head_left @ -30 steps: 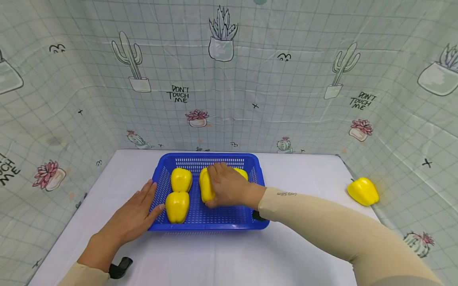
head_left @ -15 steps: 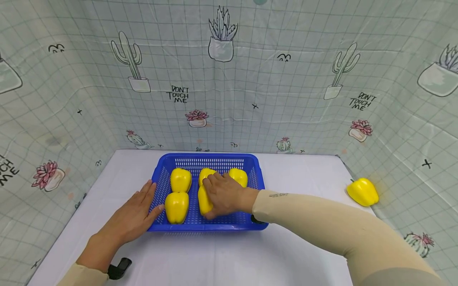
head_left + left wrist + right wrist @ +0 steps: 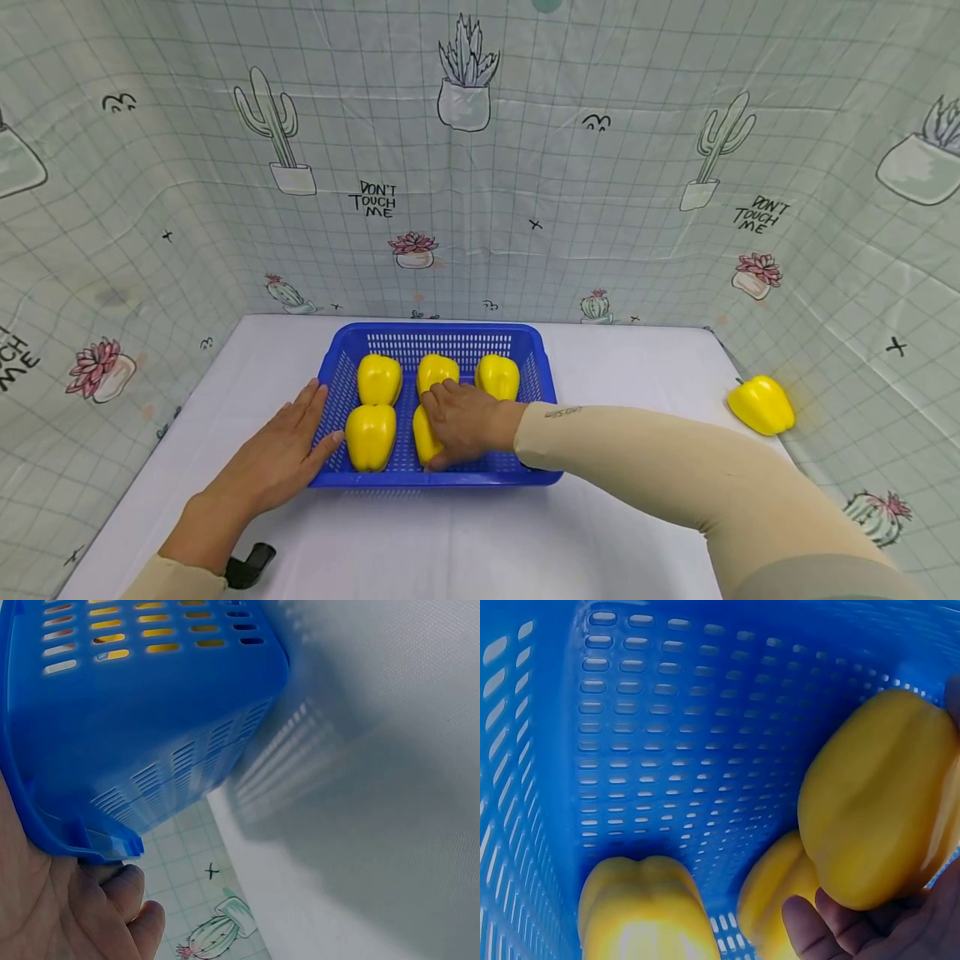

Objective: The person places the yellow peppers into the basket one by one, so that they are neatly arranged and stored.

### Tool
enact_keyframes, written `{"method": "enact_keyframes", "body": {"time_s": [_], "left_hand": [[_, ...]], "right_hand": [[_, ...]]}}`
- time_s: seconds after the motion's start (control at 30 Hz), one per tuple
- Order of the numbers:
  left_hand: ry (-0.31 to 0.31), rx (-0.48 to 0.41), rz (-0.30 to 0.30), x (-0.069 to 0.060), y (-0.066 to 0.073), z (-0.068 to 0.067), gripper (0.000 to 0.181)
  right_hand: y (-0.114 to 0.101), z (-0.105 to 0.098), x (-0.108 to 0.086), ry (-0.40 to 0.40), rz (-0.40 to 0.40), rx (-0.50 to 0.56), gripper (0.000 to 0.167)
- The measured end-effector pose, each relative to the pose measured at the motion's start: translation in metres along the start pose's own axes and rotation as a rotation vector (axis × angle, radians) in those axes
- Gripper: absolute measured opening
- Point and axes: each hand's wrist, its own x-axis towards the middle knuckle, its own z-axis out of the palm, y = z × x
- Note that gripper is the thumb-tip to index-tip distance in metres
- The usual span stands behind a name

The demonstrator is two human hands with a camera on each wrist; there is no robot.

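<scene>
My right hand (image 3: 465, 423) grips a yellow bell pepper (image 3: 425, 437) inside the blue plastic basket (image 3: 435, 477). In the right wrist view, fingers (image 3: 810, 930) wrap the lower end of this bell pepper (image 3: 881, 802), though part of the hand is out of frame. Straight fingers of my left hand (image 3: 281, 446) rest along the basket's left rim. The left wrist view shows that palm (image 3: 82, 907) against the rim's underside. Other yellow bell peppers stand in the basket: two on the left (image 3: 379, 380), one at back middle (image 3: 438, 372) and one at back right (image 3: 497, 377).
Another yellow bell pepper (image 3: 761, 405) with a green stem lies at the right edge of the white-covered table (image 3: 480, 542). A patterned cloth (image 3: 525, 167) hangs around the back and sides. A black strap piece (image 3: 251, 567) sits by the left wrist.
The right hand has moved toward the front of the basket with the bell pepper, uncovering those at back middle and back right. The left hand has stayed on the rim.
</scene>
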Motion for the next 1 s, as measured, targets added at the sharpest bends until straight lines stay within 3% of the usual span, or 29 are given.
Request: {"method": "enact_keyframes", "body": {"time_s": [0.53,1.0], "left_hand": [[-0.013,-0.020,-0.001,0.000,0.001,-0.002,0.083],[-0.006,-0.023,0.005,-0.001,0.001,-0.001,0.083]], "right_hand": [[0.000,-0.002,-0.002,-0.038,-0.014,0.081,0.078],[0.011,-0.006,-0.005,0.061,-0.046,0.046,0.084]]}}
